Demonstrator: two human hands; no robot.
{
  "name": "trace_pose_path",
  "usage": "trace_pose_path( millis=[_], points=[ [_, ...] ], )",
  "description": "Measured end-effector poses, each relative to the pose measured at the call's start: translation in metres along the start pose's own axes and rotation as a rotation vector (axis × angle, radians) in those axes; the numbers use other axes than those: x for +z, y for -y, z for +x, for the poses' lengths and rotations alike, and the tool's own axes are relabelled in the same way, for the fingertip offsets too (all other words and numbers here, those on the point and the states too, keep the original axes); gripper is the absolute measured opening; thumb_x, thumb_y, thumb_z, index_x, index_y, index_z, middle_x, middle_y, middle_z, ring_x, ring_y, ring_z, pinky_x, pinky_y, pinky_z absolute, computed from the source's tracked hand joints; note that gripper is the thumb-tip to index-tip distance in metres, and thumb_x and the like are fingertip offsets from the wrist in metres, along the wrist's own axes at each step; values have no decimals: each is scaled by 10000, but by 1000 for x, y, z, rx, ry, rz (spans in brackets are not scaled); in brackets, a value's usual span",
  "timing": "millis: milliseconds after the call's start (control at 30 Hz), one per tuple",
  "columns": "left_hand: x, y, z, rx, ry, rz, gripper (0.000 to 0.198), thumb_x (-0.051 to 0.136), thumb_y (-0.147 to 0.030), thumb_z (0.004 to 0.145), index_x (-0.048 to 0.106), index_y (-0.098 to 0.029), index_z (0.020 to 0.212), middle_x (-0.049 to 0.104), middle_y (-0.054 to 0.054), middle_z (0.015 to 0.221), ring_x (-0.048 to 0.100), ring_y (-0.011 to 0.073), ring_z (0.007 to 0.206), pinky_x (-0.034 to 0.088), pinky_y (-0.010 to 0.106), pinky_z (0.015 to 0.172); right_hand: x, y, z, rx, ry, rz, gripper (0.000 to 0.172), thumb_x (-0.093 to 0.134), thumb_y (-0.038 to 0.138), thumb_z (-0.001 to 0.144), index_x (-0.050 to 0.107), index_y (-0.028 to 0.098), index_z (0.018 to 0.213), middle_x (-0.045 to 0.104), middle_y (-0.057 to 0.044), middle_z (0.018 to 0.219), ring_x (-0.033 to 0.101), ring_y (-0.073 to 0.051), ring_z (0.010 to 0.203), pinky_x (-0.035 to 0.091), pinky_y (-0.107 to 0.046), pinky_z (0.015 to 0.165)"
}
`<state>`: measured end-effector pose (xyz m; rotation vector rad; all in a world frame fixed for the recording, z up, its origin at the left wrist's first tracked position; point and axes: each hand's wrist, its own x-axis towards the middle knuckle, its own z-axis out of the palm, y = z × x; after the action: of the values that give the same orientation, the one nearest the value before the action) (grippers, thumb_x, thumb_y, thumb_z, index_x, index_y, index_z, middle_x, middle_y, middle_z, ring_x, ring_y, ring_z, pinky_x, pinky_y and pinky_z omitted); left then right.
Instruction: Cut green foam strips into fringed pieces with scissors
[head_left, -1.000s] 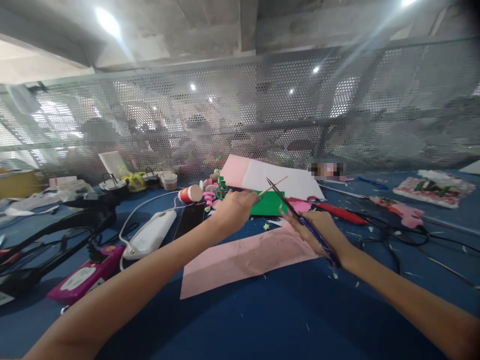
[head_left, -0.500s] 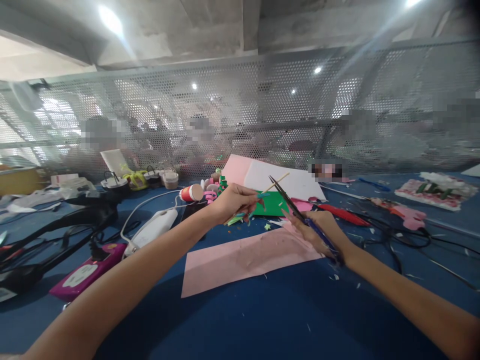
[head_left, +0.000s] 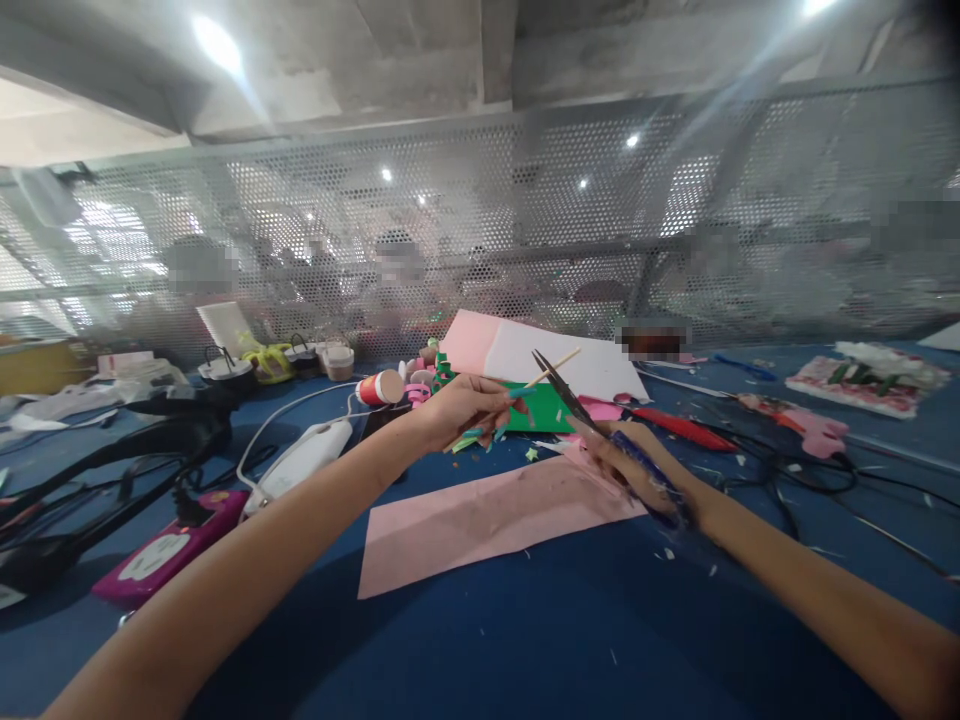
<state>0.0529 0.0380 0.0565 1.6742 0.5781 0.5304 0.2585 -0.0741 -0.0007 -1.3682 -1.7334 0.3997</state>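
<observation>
My left hand (head_left: 469,408) is closed, pinching a thin wooden stick (head_left: 561,362) with a bit of teal paper (head_left: 520,393) around its lower part. The stick slants up to the right. In my right hand (head_left: 626,450) is a pair of scissors (head_left: 564,392) with dark blades and blue handles. Their blades point up and left and cross the stick near its upper part; whether they touch it I cannot tell. Below both hands a pink paper strip (head_left: 450,530) lies flat. Behind them is a green sheet (head_left: 546,412).
A pink and white sheet (head_left: 559,355) lies at the back. To the left are a red-labelled roll (head_left: 380,387), a white device (head_left: 311,460) and a magenta box (head_left: 169,560). On the right sit a red tool (head_left: 686,428), a pink glue gun (head_left: 817,432) and cables. A mesh panel (head_left: 480,220) stands behind.
The scissors and my right hand have shifted very slightly, with the blades looking a little different in angle. My left hand keeps the stick nearly where it was. The whole view has drifted slightly.
</observation>
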Motion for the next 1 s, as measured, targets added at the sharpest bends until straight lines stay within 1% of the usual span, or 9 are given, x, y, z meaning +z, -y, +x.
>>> trace_pose_path(
  millis=[100,200,300,367,533,667,767,833,1000],
  points=[
    [2,-3,-1,-16,2,26,181,569,-219,796,651,-82,710,546,-20,459,385,28,313,376,165,352,-1,1,-1,51,63,106,464,371,577,845,453,201,586,446,33,388,426,-98,329,338,-230,366],
    [2,-4,-2,1,1,41,223,565,-218,798,632,-87,631,531,-18,433,360,27,301,389,178,358,-1,1,-1,72,65,127,462,367,579,846,458,198,601,448,39,404,417,-89,323,327,-224,359],
    [2,-2,-1,14,-8,59,225,574,-229,794,634,-90,627,536,-11,440,358,27,309,391,179,362,-1,0,0,27,46,71,468,380,573,841,427,201,562,434,40,406,430,-90,358,342,-226,396],
    [1,0,-1,14,-7,83,226,594,-259,782,638,-94,633,513,-23,420,360,27,312,394,178,369,-1,-1,1,0,20,23,465,405,573,830,413,203,549,437,37,415,437,-95,382,339,-229,407],
    [1,-1,0,29,-2,156,275,610,-311,769,623,-104,588,440,-49,355,360,28,307,402,175,385,0,0,2,-25,-48,-79,466,407,574,829,444,201,552,461,24,419,452,-108,397,341,-236,418],
    [7,-5,-3,50,-49,233,287,603,-307,772,608,-105,568,512,-25,419,382,20,316,376,162,372,1,4,2,-53,-123,-198,452,429,556,825,476,199,554,485,10,448,493,-126,441,364,-246,454],
    [13,-7,-6,87,-89,362,317,580,-331,786,608,-108,562,503,-18,398,408,32,314,341,158,354,2,5,2,-73,-133,-240,442,405,546,839,509,198,588,495,9,446,496,-128,433,362,-245,449],
    [16,-7,-7,99,-88,430,338,563,-341,797,604,-112,551,473,-20,361,418,42,312,336,161,357,2,4,2,-91,-147,-277,448,393,547,843,522,195,598,499,6,454,502,-128,437,355,-241,447],
    [16,-5,-7,103,-55,466,344,542,-353,804,599,-119,558,484,-13,372,440,54,320,363,178,377,2,0,2,-85,-145,-272,471,392,552,843,494,190,559,507,3,452,518,-124,447,352,-230,444]
  ],
)
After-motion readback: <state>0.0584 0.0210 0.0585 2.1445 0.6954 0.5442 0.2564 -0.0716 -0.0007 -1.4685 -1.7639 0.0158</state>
